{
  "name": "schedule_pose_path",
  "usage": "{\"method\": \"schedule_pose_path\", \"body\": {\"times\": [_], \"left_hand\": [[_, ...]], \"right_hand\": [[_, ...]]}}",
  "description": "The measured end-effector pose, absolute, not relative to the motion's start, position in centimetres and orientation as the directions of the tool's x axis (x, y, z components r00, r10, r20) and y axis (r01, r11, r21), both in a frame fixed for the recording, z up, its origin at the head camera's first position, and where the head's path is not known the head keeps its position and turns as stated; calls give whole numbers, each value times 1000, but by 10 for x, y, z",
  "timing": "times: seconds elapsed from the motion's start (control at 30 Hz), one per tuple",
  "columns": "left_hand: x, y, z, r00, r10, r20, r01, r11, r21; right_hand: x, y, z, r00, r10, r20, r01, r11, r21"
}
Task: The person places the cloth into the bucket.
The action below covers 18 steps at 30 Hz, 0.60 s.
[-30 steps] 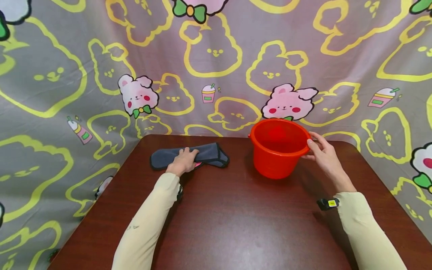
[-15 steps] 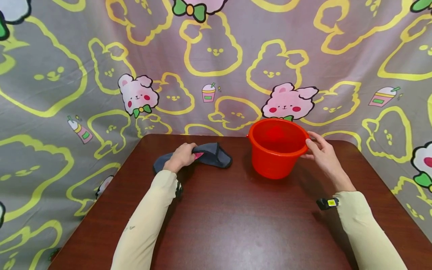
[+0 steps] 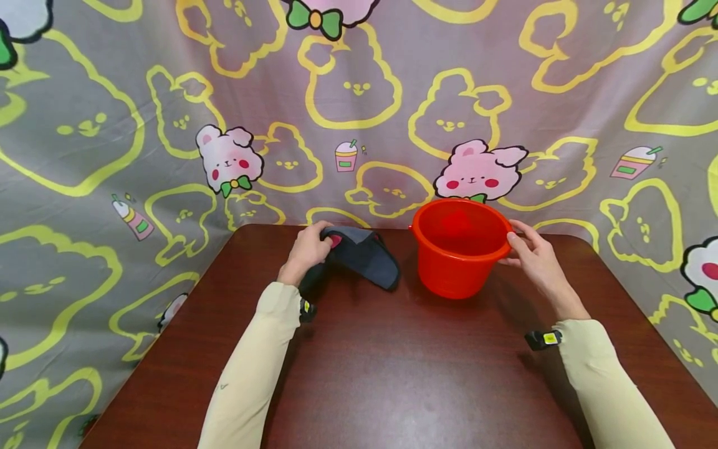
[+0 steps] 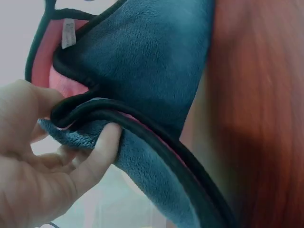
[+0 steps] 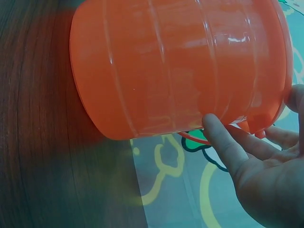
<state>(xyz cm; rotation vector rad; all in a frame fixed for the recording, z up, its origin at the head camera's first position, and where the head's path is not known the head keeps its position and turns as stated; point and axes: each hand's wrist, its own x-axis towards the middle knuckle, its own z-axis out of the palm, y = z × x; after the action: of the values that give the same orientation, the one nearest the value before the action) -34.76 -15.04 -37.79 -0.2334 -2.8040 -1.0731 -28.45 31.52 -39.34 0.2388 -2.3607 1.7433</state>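
Note:
A folded plush cloth [image 3: 363, 260], dark blue-grey with black edging and a pink reverse, hangs from my left hand [image 3: 310, 248] at the back of the table. Fingers and thumb pinch its upper fold, and a small white label shows in the left wrist view. The far end of the cloth [image 4: 142, 57] droops towards the bucket. To the right stands a red plastic bucket [image 3: 451, 274], upright, its mouth facing up. My right hand [image 3: 535, 259] holds the bucket's right rim, thumb at the edge and fingers along the outer wall.
Everything is on a dark brown wooden table [image 3: 415, 368]. Behind it and at both sides hangs a grey curtain [image 3: 392, 143] printed with yellow outlines and pink rabbits. A small black wrist device [image 3: 543, 339] sits at the right cuff.
My left hand has gripped the cloth and raised it off its flat position, moving slightly back and right. The cloth now folds and droops. The right hand and bucket have barely moved.

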Motion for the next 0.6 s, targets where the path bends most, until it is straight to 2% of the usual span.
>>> {"method": "schedule_pose_path", "body": {"times": [0.27,0.47,0.6], "left_hand": [[-338,-138,-358,-965,-11,261,215,536,817],[-332,-128,-343,-953,-63,298,251,394,884],[-330,-120,-334,-945,-112,306,249,356,901]], "right_hand": [[-283,313,-391,-969,-14,247,-237,330,-914],[-282,314,-391,-970,-16,243,-232,359,-904],[-283,315,-392,-968,-15,252,-242,349,-906]]}}
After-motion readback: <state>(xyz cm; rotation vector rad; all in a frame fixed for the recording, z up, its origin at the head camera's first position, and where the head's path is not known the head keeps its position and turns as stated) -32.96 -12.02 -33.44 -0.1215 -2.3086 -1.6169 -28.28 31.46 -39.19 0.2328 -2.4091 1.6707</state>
